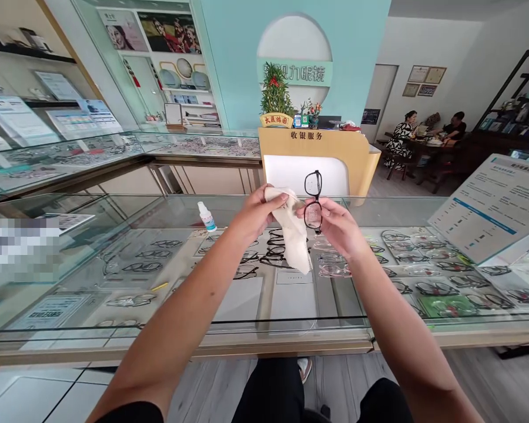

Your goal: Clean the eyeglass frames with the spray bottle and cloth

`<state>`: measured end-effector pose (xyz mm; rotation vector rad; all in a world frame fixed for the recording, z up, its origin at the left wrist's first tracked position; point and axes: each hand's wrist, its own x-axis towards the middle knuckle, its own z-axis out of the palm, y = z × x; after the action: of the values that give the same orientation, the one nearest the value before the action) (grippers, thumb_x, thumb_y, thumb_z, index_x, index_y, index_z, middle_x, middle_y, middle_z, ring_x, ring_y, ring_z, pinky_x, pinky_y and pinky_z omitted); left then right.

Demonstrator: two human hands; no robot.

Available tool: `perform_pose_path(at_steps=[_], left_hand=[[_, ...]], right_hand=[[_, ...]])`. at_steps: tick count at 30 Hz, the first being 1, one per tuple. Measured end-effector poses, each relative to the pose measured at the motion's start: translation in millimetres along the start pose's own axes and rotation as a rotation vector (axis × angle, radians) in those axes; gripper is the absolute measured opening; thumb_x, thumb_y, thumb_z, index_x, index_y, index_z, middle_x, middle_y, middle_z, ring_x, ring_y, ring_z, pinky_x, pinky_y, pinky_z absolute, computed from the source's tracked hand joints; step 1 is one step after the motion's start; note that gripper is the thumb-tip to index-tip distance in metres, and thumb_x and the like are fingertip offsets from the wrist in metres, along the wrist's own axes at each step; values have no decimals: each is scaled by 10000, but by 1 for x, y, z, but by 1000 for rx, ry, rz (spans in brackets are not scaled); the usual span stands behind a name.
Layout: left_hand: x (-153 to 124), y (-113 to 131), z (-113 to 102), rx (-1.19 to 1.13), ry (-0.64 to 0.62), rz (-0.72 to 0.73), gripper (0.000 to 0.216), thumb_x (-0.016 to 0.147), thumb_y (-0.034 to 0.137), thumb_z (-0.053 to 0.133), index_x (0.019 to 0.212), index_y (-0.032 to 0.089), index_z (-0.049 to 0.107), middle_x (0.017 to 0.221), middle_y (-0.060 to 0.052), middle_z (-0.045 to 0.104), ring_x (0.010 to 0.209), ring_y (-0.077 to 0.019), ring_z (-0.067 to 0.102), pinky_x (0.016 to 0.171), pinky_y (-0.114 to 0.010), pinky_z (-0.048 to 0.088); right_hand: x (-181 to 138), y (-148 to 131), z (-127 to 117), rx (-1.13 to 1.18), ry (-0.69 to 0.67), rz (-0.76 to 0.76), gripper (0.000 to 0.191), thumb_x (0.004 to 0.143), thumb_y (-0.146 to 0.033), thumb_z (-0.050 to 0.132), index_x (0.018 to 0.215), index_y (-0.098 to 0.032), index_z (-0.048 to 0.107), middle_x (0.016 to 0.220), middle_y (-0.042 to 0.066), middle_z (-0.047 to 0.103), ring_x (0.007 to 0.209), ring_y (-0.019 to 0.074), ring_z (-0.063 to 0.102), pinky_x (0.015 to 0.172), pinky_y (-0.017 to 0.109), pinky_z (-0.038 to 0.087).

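Note:
My left hand [259, 208] is closed on a cream cleaning cloth [293, 235] that hangs down over the glass counter. My right hand [335, 224] pinches a pair of black-framed glasses [312, 198], held upright with one lens above the other. The cloth's upper edge meets the lower lens between my two hands. Both hands hover above the glass display case [158, 329], which is filled with several rows of spectacle frames.
A small white spray bottle [207, 216] stands on the glass to the left of my hands. An angled information board [494, 205] sits on the right. A yellow cashier desk [317, 155] with a plant lies behind. Two people sit at a table [427, 141] at the far right.

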<state>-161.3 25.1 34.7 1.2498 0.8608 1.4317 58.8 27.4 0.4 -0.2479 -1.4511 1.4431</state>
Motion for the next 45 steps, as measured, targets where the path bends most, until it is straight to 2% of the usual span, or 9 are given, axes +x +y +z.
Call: perform_pose_path(at_steps=[9,18,24,27,29,32,36,39,45], left_hand=[[1,-22,-20,-85,-91,-16,631,584,462,1090,888,218,594,837,14,684,799,-171,685,738,-311,552],[3,-25,-36,228,-62,-31,568,719,510,986,1083,264,627,775,50,577,639,-126,492,555,-265,313],[-10,-39,-12,614,143,373,272,978,475,753,1090,252,645,1130,-70,738,1053,-247,673,956,-389,514],[-26,-42,8,558,-30,473,338,1072,536,629,1255,258,687,1388,-119,741,1353,-305,653,1182,-444,456],[-35,-45,19,483,-167,416,436,1040,581,688,1344,268,680,1467,-121,730,1407,-323,646,1173,-428,466],[-41,-54,29,427,-165,292,432,1012,616,730,1257,262,702,1234,-91,791,1124,-289,724,929,-368,521],[-40,-64,31,419,-88,227,390,1039,636,676,1047,247,687,866,-17,689,764,-201,596,701,-326,431],[-36,-63,29,410,-35,217,426,1028,646,683,923,234,651,740,8,577,674,-170,520,627,-305,384],[-24,-53,17,175,-36,139,525,959,755,719,1011,239,636,796,21,595,699,-156,588,621,-261,484]], right_hand=[[-1,-8,0,34,75,1,360,873,-534,869,1107,-262,834,1066,80,844,935,270,730,1025,476,600],[-2,-15,-23,9,179,-24,381,913,-574,756,1160,-284,765,1177,93,809,1074,315,746,993,482,643],[-3,-16,-22,38,159,21,427,892,-606,776,1174,-286,753,1155,86,822,1050,310,769,1028,510,644],[-3,-15,-18,74,144,45,438,865,-588,821,1169,-278,762,1134,74,835,1044,297,788,1011,476,659],[-3,-14,-15,68,128,56,447,860,-590,831,1173,-279,759,1128,74,841,1075,305,796,1002,475,666],[-3,-14,-10,48,120,67,450,860,-600,835,1169,-283,756,1143,83,846,1138,324,793,988,480,670],[-3,-16,-7,64,135,21,416,859,-571,864,1151,-286,776,1122,74,852,1146,315,795,1045,474,657],[-2,-17,-6,68,135,-5,412,841,-555,894,1122,-273,788,1093,74,846,1129,307,796,1091,473,630],[1,-15,-11,24,205,-11,355,822,-509,890,1043,-245,807,1058,73,827,1035,264,771,1012,423,621]])
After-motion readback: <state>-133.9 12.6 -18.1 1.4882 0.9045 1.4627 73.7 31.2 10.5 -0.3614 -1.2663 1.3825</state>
